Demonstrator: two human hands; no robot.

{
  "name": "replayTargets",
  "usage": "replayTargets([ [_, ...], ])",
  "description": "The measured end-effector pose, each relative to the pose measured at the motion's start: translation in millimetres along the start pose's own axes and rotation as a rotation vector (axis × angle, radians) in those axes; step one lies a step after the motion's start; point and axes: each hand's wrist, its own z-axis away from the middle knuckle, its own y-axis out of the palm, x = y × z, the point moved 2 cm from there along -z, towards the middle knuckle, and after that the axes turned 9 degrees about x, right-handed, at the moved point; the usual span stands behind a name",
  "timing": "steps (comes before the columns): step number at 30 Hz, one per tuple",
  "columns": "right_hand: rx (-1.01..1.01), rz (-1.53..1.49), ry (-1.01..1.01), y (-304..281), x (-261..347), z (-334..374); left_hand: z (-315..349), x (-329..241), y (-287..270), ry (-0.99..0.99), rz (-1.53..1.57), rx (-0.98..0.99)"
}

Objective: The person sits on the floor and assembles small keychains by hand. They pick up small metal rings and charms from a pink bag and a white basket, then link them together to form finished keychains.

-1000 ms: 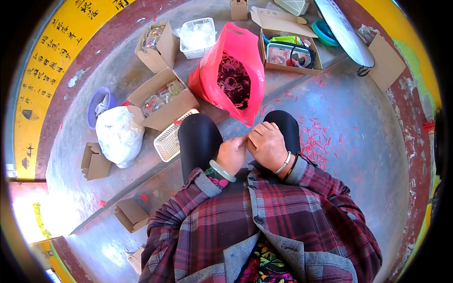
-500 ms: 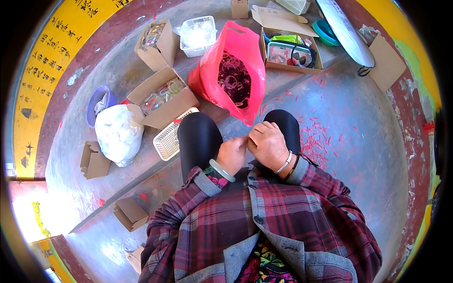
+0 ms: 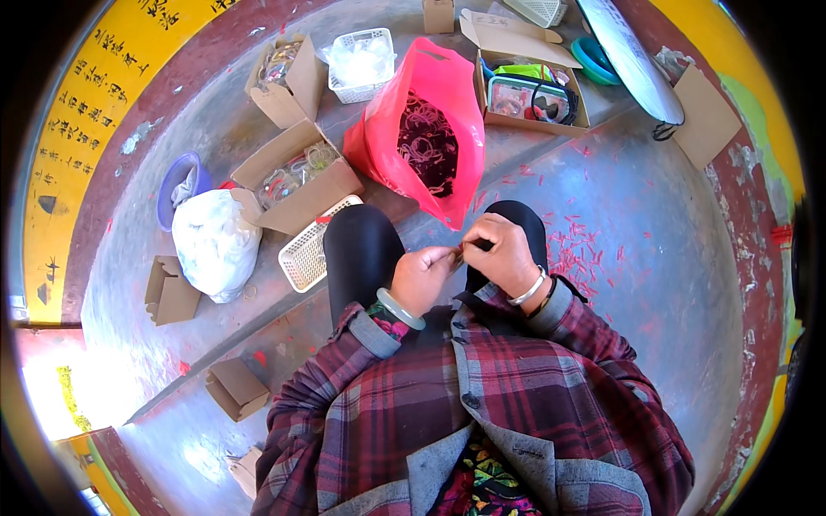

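Observation:
Over my knees, my left hand (image 3: pixel 422 277) and my right hand (image 3: pixel 503 255) meet fingertip to fingertip. Both are closed in a pinch on something small and dark that I cannot make out. Just beyond them stands an upright pink plastic bag (image 3: pixel 370 138), its mouth gaping toward me. Thin ring-shaped pieces (image 3: pixel 426 142), dark and reddish, fill its inside. Many small red scraps (image 3: pixel 575 249) lie scattered on the floor to the right of my right knee.
Left of the bag are a cardboard box of bangle-like rings (image 3: pixel 288 219), a cream basket (image 3: pixel 301 268) and a stuffed white bag (image 3: pixel 215 258). Behind stand a white basket (image 3: pixel 357 90) and a box of pouches (image 3: pixel 535 126). A long pale board (image 3: pixel 632 60) leans at far right.
My right hand has turned and shifted slightly to the right, its fingers lifting into a looser pinch. My left hand has barely moved, and its fingertips show more now.

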Motion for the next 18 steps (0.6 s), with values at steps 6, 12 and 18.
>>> replayTargets([
  [6,0.074,-0.693,0.390,-14,-27,7,-1,3,1,-0.187,0.699,0.068],
  [12,-0.073,-0.623,0.464,-73,-59,24,1,0,-8,-0.198,0.899,0.057],
  [18,0.102,0.483,0.840,-142,-148,80,0,-2,-9,-0.172,0.918,0.040],
])
